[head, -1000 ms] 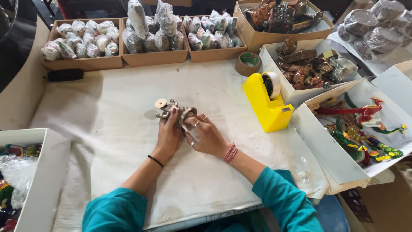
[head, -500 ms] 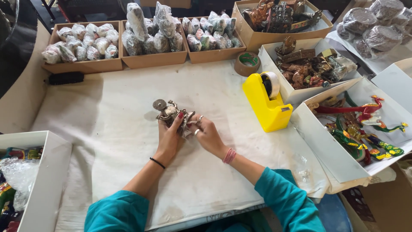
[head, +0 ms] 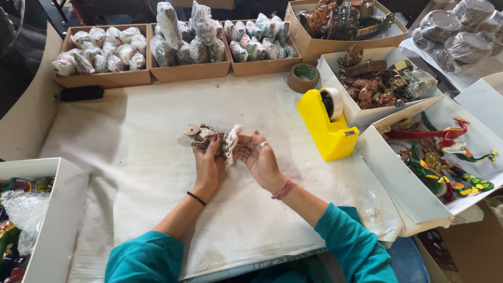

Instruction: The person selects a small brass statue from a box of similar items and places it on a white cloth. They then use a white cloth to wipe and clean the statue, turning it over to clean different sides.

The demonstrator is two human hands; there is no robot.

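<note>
Together, hands [head: 233,157] around figurine [head: 205,136]

Both forearms reach forward, hands close together. The left hand [head: 208,163] curls in a closed grip; the right hand [head: 260,159] faces it, palm up, fingers bent.

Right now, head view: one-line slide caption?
Both hands, left hand and right hand, hold a small figurine above the cloth-covered table.
</note>
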